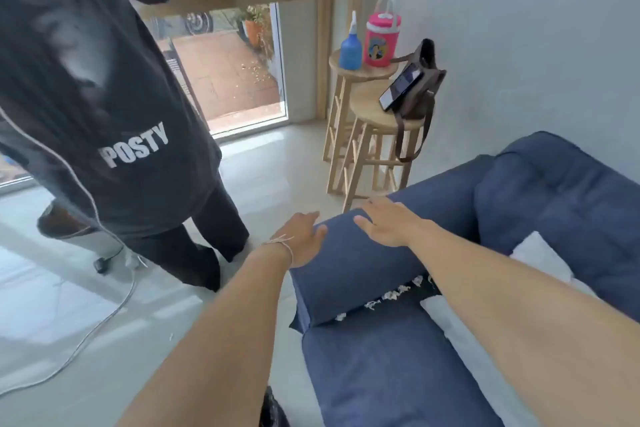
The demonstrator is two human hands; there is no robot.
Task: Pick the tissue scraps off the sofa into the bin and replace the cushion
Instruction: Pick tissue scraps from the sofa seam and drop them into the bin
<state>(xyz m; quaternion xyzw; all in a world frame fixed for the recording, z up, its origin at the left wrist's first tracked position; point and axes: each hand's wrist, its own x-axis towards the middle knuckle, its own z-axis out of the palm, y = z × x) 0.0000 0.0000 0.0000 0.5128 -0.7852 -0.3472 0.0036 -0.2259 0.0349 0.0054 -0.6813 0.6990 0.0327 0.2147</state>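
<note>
**At the sofa's end: both hands on the cushion, scraps showing beneath**

At the far end of the cushion (349,267), both hands meet the blue cloth. Left hand (303,239) lies against the cushion's left end, fingers fairly straight, thumb on the top edge. Right hand (384,224) rests over the upper end, fingers spread and relaxed. Neither grip is closed round the cloth; both read as open hands bracing the cushion from two sides, likely to lift it or tip it clear.

The cushion sits tilted on the sofa (388,367), leaning toward the armrest. Along its lower edge, in the dark gap between cushion and seat, a line of white tissue scraps (391,298) is showing. That probably explains the two-handed hold: the scraps are partly under the cushion and cannot be picked until it is moved.

No bin is clearly in view. A dark object at the bottom edge between the arms cannot be told.

Something white (540,253) lies on the seat under the right forearm, near the backrest.

Another person in a dark shirt (104,97) stands on the floor just left. Two wooden stools (377,121) stand by the wall beyond the sofa.
</note>
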